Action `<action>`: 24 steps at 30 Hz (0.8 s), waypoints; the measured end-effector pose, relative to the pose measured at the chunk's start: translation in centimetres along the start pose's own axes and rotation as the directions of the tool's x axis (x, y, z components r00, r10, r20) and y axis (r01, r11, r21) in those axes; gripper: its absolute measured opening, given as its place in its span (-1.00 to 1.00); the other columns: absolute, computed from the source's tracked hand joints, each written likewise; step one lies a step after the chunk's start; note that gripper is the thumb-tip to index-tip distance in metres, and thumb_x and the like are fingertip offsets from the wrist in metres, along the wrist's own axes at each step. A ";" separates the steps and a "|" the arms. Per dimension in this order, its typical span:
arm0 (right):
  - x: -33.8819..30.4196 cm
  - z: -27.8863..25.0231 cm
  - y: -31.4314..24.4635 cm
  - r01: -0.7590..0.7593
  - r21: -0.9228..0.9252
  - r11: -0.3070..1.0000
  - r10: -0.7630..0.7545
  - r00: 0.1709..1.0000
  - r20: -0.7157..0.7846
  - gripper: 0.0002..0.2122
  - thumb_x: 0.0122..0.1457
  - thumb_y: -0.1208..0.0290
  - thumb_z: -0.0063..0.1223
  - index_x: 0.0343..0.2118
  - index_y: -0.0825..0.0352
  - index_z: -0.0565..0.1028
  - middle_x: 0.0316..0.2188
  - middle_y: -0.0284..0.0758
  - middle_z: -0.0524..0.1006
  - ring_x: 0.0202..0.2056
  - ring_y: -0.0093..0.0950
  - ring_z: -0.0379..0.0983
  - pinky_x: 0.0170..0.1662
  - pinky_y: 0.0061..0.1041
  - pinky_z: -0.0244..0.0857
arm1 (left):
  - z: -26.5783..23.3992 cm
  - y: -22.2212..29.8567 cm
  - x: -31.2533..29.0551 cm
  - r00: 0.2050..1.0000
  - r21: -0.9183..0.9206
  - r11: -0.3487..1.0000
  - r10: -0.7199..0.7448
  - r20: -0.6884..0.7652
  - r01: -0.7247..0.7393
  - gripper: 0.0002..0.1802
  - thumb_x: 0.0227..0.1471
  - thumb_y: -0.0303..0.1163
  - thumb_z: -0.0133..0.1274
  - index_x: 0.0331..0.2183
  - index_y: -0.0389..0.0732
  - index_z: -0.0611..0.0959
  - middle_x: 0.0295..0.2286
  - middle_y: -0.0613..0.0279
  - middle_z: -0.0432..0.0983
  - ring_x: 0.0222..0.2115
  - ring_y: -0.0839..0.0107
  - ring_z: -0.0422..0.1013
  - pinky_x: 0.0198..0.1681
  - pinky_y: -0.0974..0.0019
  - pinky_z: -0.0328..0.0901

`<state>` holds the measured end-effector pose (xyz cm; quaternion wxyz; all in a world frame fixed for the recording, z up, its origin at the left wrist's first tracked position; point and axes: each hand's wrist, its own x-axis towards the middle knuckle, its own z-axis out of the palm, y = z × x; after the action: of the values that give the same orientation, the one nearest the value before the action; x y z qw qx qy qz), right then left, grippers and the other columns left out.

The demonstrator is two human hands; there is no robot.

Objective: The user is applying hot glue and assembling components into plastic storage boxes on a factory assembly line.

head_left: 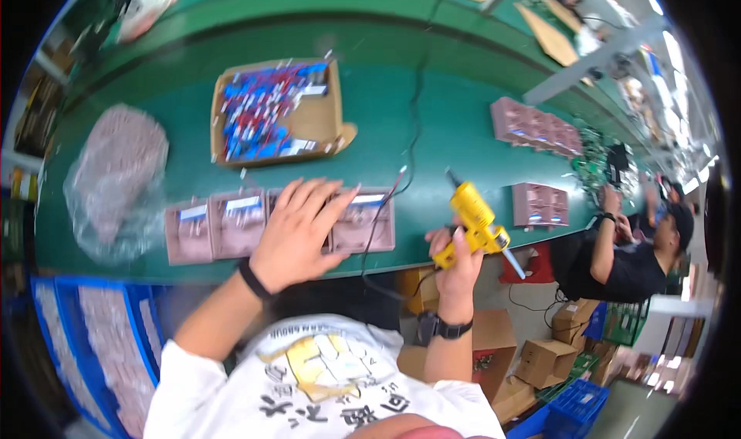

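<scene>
My right hand (pixel 457 255) grips a yellow hot glue gun (pixel 475 215) by its handle, above the table's front edge. The gun's dark nozzle points up and to the left, and a pale glue stick (pixel 513 264) sticks out of its rear. My left hand (pixel 305 227) lies with fingers stretched over a row of pinkish plastic boxes (pixel 190 242), covering part of the third box. Small parts with white labels sit inside these boxes. A black cord (pixel 376 221) crosses the right-hand box.
Behind the row stands a cardboard box (pixel 316 118) of blue parts with red wires. A plastic bag (pixel 116 180) lies at the left. More pinkish boxes (pixel 532 126) and green circuit boards (pixel 593 157) are at the right, near a seated co-worker (pixel 629 254). Blue crates (pixel 100 354) stand below left.
</scene>
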<state>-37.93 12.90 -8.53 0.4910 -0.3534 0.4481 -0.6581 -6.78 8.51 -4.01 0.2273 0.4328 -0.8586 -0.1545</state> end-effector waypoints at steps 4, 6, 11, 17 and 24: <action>0.8 0.3 2.2 0.059 -0.005 0.998 -0.059 0.998 -0.034 -0.73 0.53 0.37 0.12 0.16 0.39 0.52 -0.49 -0.34 0.48 -0.44 -0.47 0.43 -0.05 -0.19 0.45 | -0.3 0.5 1.1 0.999 0.005 1.000 0.010 0.038 -0.010 0.08 -0.08 -0.08 0.56 0.41 -0.11 0.49 0.31 -0.04 0.45 0.36 -0.14 0.33 0.54 -0.28 0.06; 1.3 0.1 3.1 0.068 -0.016 0.998 -0.069 0.997 -0.033 -0.74 0.54 0.38 0.11 0.16 0.39 0.52 -0.49 -0.34 0.47 -0.42 -0.48 0.43 -0.04 -0.19 0.44 | -0.9 0.8 1.3 0.998 0.004 1.000 -0.007 0.056 0.007 0.02 -0.01 -0.09 0.51 0.42 -0.12 0.48 0.28 -0.05 0.48 0.34 -0.12 0.36 0.51 -0.29 0.09; 1.2 -1.0 3.8 0.069 0.029 0.997 -0.069 0.998 0.010 -0.73 0.55 0.39 0.08 0.18 0.40 0.51 -0.48 -0.34 0.48 -0.41 -0.48 0.43 -0.05 -0.20 0.44 | 0.2 0.3 3.9 0.986 -0.089 0.990 -0.097 0.133 0.110 -0.14 0.12 -0.13 0.42 0.39 -0.11 0.53 0.12 -0.03 0.57 0.22 -0.07 0.46 0.39 -0.28 0.21; 0.8 -1.3 3.7 0.055 0.033 0.998 -0.056 0.998 0.010 -0.71 0.54 0.41 0.09 0.21 0.41 0.50 -0.47 -0.34 0.49 -0.41 -0.50 0.42 -0.06 -0.22 0.44 | 1.5 -1.1 8.6 0.899 -0.105 0.962 -0.195 0.393 0.254 -0.46 0.21 -0.15 0.35 0.20 -0.01 0.76 -0.07 0.01 0.60 0.06 -0.04 0.54 0.21 -0.16 0.37; 1.5 -0.4 3.6 0.078 -0.047 0.996 -0.079 0.997 -0.025 -0.68 0.49 0.50 0.16 0.23 0.42 0.49 -0.44 -0.35 0.50 -0.41 -0.50 0.44 -0.11 -0.23 0.47 | 1.7 -1.6 9.2 0.834 -0.128 0.923 -0.262 0.485 0.364 -0.67 0.27 -0.04 0.36 0.03 0.20 0.91 -0.06 0.05 0.61 0.07 -0.03 0.54 0.14 -0.06 0.46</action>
<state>-37.48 11.12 -11.98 0.4503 -0.3731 0.4557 -0.6711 -11.38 0.24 -3.89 0.0345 0.4920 -0.7828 -0.3794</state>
